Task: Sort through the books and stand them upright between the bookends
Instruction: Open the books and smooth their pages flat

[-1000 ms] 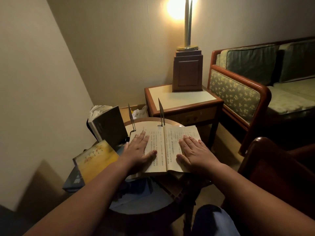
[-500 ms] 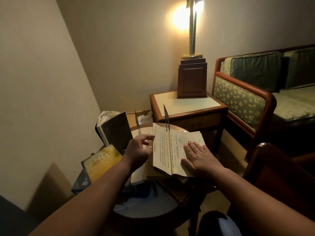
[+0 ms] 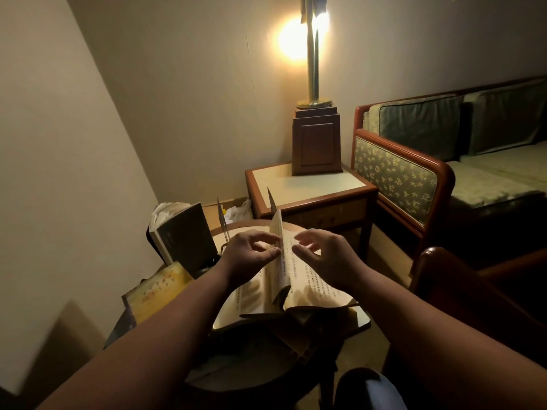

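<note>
Now left hand [image 3: 248, 257] fingers pinch open book [image 3: 313, 287] pages; right hand [image 3: 328, 255] fingers hover apart.

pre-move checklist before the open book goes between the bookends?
1. Book closed: not ok. The open book lies spread on the round table, some leaves raised.
2. Grip: ok. The left hand pinches the raised leaves.
3. Right hand free: ok. It hovers over the right page, holding nothing.
4. Bookends upright: ok. The left bookend and right bookend both stand.
5. Gap clear: cannot tell; hands and leaves hide it.
6. Others sorted: not ok. The dark book and yellow book sit outside, at left.
</note>
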